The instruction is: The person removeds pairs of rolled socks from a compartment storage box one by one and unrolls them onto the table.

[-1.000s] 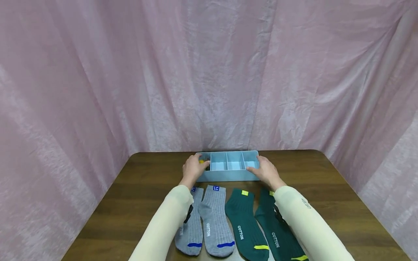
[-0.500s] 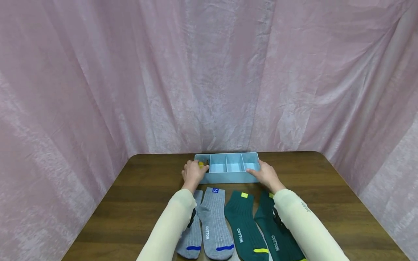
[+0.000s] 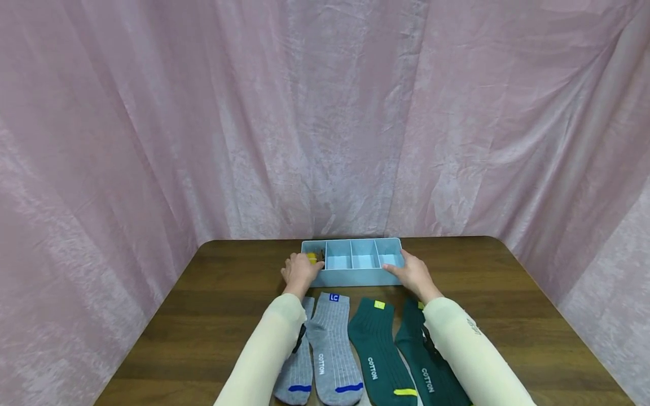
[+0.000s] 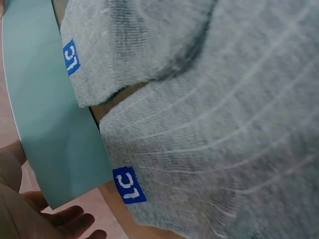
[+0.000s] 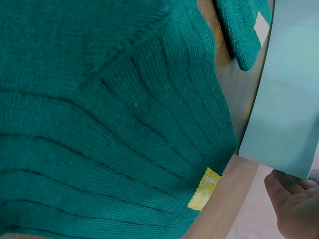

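long, shallow box [image 3: 355, 277] in pale matte blue, rectangular and uncovered at the top, with thin inner walls making four compartments in a row. lies crosswise near the far edge of the brown wood-grain surface [image 3: 178, 338], with a long plain side wall toward the person. contains a small yellow item [image 3: 311, 257] in the leftmost compartment, partly hidden by fingers, beside something dark, too small to make out.

at the left end of the box, the left hand [image 3: 301, 272], clamped on it, with thumb turned inward by the near rim and fingers around the outer end. at the right end, the right hand [image 3: 415, 275], likewise clamped on it, with thumb across the near rim and fingers against the end wall. both forearms in pale sleeves [image 3: 264, 349], stretched forward and slanting toward each other.

just in front of the box, two grey ribbed socks [image 3: 332, 344] with blue tags, then two green ribbed socks [image 3: 378, 344] with yellow tags, flat and side by side, partly beneath the arms. behind, a draped pink curtain [image 3: 325, 113].
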The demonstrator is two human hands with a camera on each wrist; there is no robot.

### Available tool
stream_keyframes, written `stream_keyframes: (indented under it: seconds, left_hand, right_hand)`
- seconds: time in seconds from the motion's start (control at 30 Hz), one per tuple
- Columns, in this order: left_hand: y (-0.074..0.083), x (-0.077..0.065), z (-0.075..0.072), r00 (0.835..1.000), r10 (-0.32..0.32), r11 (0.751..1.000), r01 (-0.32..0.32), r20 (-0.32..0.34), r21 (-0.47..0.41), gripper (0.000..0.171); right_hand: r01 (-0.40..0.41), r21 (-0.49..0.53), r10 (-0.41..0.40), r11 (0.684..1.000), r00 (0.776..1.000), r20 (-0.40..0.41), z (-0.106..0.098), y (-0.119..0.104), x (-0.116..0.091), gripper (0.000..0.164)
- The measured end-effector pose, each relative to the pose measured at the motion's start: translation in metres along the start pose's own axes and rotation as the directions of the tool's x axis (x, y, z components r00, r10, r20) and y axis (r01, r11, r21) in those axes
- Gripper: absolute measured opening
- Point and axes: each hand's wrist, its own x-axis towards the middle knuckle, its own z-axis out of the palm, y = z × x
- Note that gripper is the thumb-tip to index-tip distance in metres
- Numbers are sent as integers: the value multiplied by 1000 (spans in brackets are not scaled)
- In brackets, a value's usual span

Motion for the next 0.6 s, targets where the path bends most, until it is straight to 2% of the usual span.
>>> stream_keyframes:
  seconds: [0.2, 0.33, 0.43, 0.6]
  left_hand:
    - [1, 6, 4, 998, -60, 998, 60, 24, -28, 48]
    - [1, 11, 6, 998, -64, 998, 64, 27, -5, 47]
    - [1, 19, 8, 995, -65, 997, 61, 80, 53, 48]
    - [5, 28, 8, 978, -107, 990, 87, 180, 115, 56]
  right_hand:
    - [-1, 8, 1, 1000, 1000, -5, 2, -1, -1, 85]
    - [4, -1, -4, 1000, 1000, -9, 2, 0, -1, 87]
    - [7, -5, -7, 1000, 1000, -10, 1, 0, -1, 86]
    - [3, -5, -4, 1000, 1000, -17, 1, 0, 0, 83]
